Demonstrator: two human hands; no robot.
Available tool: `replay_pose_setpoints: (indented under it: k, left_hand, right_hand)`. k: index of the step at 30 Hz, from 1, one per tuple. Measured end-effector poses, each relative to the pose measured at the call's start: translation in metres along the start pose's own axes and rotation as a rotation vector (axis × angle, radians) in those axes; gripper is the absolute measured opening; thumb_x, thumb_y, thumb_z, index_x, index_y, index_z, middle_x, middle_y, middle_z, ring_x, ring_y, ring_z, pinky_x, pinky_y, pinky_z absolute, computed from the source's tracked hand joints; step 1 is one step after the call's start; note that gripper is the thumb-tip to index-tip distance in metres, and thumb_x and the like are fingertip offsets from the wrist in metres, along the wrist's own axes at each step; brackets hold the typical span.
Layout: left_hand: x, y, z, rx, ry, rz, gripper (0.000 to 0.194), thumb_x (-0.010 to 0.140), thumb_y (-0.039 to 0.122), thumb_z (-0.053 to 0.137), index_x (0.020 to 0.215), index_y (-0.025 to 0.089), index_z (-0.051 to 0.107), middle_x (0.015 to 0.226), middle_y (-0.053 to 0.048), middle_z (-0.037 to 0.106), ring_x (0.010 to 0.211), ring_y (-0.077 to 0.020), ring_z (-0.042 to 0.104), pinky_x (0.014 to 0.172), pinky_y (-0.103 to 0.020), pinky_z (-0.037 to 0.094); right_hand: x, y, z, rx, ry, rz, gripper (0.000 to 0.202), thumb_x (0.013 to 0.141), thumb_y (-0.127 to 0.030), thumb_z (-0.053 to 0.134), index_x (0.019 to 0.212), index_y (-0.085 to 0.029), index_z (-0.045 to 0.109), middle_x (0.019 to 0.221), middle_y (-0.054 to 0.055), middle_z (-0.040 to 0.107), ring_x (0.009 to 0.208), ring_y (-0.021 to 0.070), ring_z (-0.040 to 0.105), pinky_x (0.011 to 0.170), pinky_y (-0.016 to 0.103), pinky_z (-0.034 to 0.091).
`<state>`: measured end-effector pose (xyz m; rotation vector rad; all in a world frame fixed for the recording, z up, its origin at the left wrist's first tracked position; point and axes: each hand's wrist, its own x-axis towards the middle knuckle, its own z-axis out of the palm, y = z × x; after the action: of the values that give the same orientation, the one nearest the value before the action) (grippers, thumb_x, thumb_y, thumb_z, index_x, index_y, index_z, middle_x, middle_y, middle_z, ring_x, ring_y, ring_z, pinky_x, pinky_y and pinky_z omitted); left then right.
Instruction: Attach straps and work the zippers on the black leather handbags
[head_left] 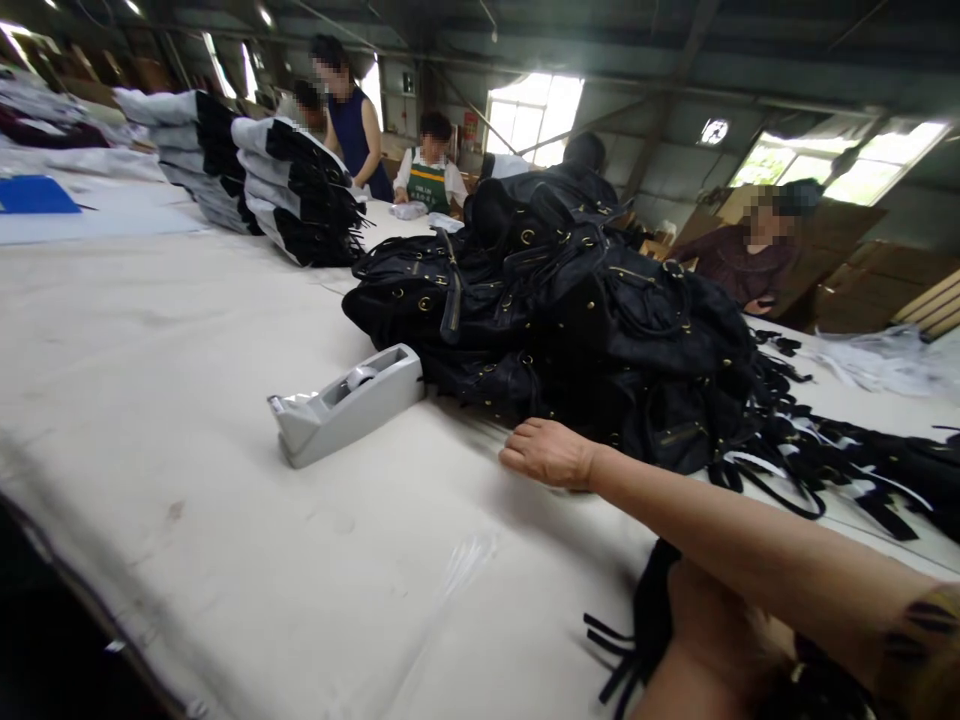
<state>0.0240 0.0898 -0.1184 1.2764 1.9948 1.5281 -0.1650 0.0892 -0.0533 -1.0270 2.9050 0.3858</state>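
Observation:
My right hand [547, 453] reaches leftward over the white table, just in front of a heap of black bags [645, 340]. Its fingers are curled closed, and what they hold, if anything, is hidden. A grey tape dispenser [352, 405] with a roll in it stands left of that hand, apart from it. Below my outstretched right forearm, my left hand [720, 620] is closed on a black bag with fringed strips [651, 610]; much of the hand and bag is covered or blurred. A shiny clear plastic strip [465, 565] lies on the tabletop.
Stacks of black bags with whitish wrapping [277, 190] stand at the back left, near a blue folder [37, 195]. Black straps [810, 450] spread at the right, with clear plastic [877, 360] behind. Several people work around the far side. The table edge [75, 600] runs along the lower left.

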Motion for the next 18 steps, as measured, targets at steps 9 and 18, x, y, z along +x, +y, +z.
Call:
replay_pose_setpoints:
  k: [9, 18]
  left_hand:
    - [-0.003, -0.003, -0.002, 0.160, 0.180, 0.041, 0.026, 0.073, 0.027, 0.061, 0.096, 0.021, 0.071, 0.093, -0.012, 0.069, 0.095, -0.0327, 0.064, 0.079, -0.040, 0.057]
    - [0.001, -0.002, -0.017, 0.219, 0.240, 0.106, 0.024, 0.088, 0.035, 0.055, 0.107, 0.024, 0.065, 0.109, -0.008, 0.061, 0.100, -0.0241, 0.061, 0.078, -0.034, 0.054]
  right_hand:
    - [-0.092, -0.049, -0.099, 0.961, 0.376, 0.489, 0.020, 0.090, -0.019, 0.053, 0.103, -0.011, 0.066, 0.074, 0.002, 0.062, 0.062, 0.0100, 0.053, 0.060, 0.021, 0.042]
    - [-0.258, -0.115, -0.169, 1.854, 0.923, 0.730, 0.025, 0.076, -0.024, 0.081, 0.095, -0.010, 0.072, 0.086, 0.008, 0.071, 0.071, 0.0118, 0.068, 0.070, 0.021, 0.056]
